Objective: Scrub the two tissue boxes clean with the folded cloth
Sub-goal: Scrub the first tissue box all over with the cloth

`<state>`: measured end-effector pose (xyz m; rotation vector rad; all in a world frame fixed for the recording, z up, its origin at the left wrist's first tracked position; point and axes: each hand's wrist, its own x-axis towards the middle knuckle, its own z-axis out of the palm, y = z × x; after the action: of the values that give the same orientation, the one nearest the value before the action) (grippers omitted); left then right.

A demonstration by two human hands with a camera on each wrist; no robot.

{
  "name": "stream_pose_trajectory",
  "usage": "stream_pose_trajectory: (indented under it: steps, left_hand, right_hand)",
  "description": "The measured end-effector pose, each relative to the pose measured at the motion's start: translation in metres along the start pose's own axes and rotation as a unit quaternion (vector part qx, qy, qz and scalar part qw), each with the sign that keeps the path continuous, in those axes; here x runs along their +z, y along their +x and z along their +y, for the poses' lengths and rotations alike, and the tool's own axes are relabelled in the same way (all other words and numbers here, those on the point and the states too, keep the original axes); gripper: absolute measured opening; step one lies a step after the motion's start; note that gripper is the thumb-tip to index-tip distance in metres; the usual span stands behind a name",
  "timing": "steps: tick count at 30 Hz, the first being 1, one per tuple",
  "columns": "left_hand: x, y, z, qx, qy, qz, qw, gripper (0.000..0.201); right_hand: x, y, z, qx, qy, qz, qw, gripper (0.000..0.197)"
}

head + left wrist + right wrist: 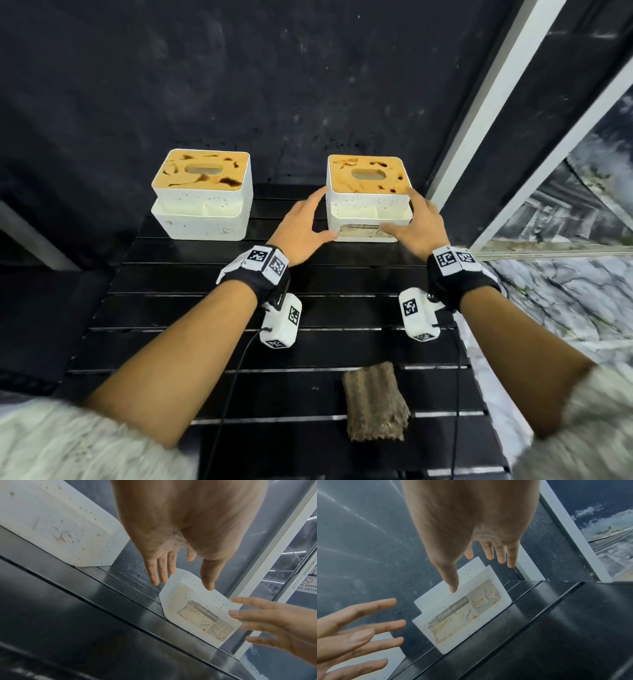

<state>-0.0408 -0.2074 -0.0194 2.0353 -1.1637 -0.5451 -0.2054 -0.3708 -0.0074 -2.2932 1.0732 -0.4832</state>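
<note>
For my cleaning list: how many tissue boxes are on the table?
2. The left tissue box stands alone at the back; the right tissue box stands between both open hands. None seems hidden.

Glossy black slatted table (308,308), speckled white plastic boxes (202,219), ribbed cloth (375,401)

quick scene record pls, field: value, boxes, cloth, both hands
right tissue box: stained tan lid, speckled white body, label reads TISSUE HOLDER
left tissue box: dark stains on lid, untouched
folded cloth: brown, lying on the black slatted table, near edge, unheld
left hand: open, at the right box's left side
right hand: open, at its right side
grip: contact unclear, box not lifted
</note>
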Motion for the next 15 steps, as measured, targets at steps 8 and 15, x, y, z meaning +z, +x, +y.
stream_pose_trajectory:
  steps: [8,15]
  left_hand:
    - [0.012,0.027,-0.004,-0.002,-0.017,-0.019,1.0,0.085]
    - [0.013,0.017,-0.009,0.002,-0.063,0.013,0.998,0.072]
  right_hand:
    - [0.008,0.02,0.01,0.019,0.0,-0.004,1.0,0.087]
    - [0.014,0.006,0.006,0.021,0.017,0.008,1.0,0.087]
